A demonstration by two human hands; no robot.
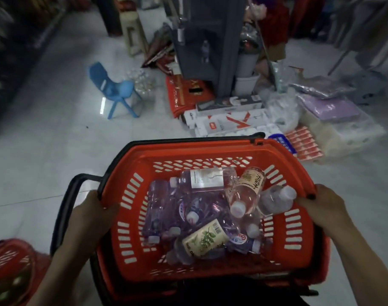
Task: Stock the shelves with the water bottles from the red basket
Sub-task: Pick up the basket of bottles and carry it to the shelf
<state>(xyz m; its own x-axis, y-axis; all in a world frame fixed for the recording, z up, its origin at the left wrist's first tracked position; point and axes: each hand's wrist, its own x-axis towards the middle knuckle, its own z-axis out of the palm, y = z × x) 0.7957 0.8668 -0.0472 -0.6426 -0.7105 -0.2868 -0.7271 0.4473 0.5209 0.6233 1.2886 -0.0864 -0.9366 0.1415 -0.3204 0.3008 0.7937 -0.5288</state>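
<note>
You were at the carrying step, I judge. Your left hand point(93, 214) gripped the left rim of the red basket point(188, 152), and the water bottles point(210, 215) lay heaped inside it. Your right hand point(321, 208) clasped the right rim. The next move would call for setting the basket down and freeing one hand for a bottle.

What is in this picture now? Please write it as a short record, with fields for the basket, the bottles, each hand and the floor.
basket: red basket, directly in front of the person; a black handle loops out at its left side
bottles: water bottles lie in a loose pile inside, none upright
left hand: left hand grips the left rim
right hand: right hand grips the right rim
floor: blue chair and white boxes ahead
</note>
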